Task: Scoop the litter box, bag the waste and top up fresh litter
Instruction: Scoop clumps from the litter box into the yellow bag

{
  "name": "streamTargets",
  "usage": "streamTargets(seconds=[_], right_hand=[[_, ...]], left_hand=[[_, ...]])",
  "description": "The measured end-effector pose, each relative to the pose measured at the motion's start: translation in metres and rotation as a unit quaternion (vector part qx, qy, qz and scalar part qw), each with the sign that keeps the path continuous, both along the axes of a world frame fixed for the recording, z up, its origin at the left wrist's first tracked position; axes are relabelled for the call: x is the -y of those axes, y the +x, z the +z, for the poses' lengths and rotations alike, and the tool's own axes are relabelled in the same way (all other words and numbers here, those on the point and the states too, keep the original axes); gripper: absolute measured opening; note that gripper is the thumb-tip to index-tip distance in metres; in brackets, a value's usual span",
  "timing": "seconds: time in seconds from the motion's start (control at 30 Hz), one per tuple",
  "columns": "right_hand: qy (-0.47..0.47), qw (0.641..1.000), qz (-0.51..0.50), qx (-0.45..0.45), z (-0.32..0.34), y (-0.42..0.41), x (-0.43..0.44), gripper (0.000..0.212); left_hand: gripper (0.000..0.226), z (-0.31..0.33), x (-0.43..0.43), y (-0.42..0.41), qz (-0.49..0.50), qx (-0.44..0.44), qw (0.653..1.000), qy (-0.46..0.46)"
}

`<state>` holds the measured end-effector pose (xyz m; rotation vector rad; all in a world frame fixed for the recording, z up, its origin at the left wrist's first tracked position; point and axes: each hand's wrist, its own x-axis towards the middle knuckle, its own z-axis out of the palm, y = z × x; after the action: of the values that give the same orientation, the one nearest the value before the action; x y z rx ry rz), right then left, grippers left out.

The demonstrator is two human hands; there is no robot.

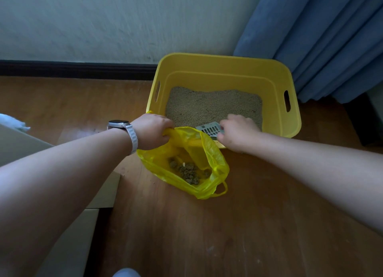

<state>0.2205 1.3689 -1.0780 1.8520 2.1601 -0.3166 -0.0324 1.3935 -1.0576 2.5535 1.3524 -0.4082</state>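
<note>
The scooping step is in hand: the left hand (pixel 154 129) clamps the yellow bag (pixel 186 162) mouth, which already holds clumps (pixel 187 172). The right hand (pixel 238 131) is closed on the grey scoop (pixel 209 129) at the litter box (pixel 226 73) near edge. Next it should sift the litter (pixel 211 107) again.

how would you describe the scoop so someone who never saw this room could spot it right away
Start at the yellow litter box on the wood floor beside the blue curtain. At its near edge, the right hand holds the scoop over the litter, next to the yellow bag. It is the only grey, slotted piece among all the yellow.
</note>
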Motion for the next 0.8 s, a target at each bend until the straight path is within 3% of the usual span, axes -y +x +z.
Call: streamTargets(seconds=[0.1, 0.17, 0.27, 0.4, 0.5, 0.57, 0.67, 0.73, 0.8], right_hand=[[0.107, 0.983, 0.128, -0.073, 0.008, 0.013, 0.027, 0.035], [0.099, 0.973, 0.157, -0.137, 0.011, 0.017, 0.05, 0.032], [-0.028, 0.98, 0.061, -0.185, 0.016, 0.013, 0.076, 0.024], [-0.123, 0.983, -0.023, -0.132, 0.006, 0.005, 0.088, 0.057], [-0.153, 0.979, -0.065, -0.115, -0.009, 0.004, 0.084, 0.069], [-0.162, 0.979, -0.08, -0.092, -0.016, 0.007, 0.081, 0.064], [-0.205, 0.974, -0.08, -0.055, -0.026, 0.014, 0.08, 0.032], [-0.238, 0.966, -0.087, -0.06, -0.028, 0.02, 0.079, 0.017], [-0.263, 0.954, -0.104, -0.103, -0.022, 0.022, 0.078, 0.016]], left_hand=[[0.041, 0.002, -0.001, 0.001, 0.007, -0.009, 1.0, -0.007], [0.043, 0.004, -0.002, 0.001, 0.011, -0.014, 1.0, -0.005], [0.044, 0.009, -0.001, 0.002, 0.017, -0.016, 1.0, 0.009], [0.038, 0.016, 0.002, 0.002, 0.022, -0.007, 0.998, 0.06], [0.031, 0.02, 0.008, 0.006, 0.044, 0.022, 0.995, 0.089], [0.03, 0.025, 0.011, 0.009, 0.064, 0.009, 0.995, 0.078], [0.027, 0.034, 0.015, 0.009, 0.112, -0.051, 0.992, 0.03], [0.025, 0.041, 0.015, 0.007, 0.145, -0.063, 0.987, 0.008], [0.024, 0.047, 0.011, 0.003, 0.168, -0.055, 0.984, 0.009]])
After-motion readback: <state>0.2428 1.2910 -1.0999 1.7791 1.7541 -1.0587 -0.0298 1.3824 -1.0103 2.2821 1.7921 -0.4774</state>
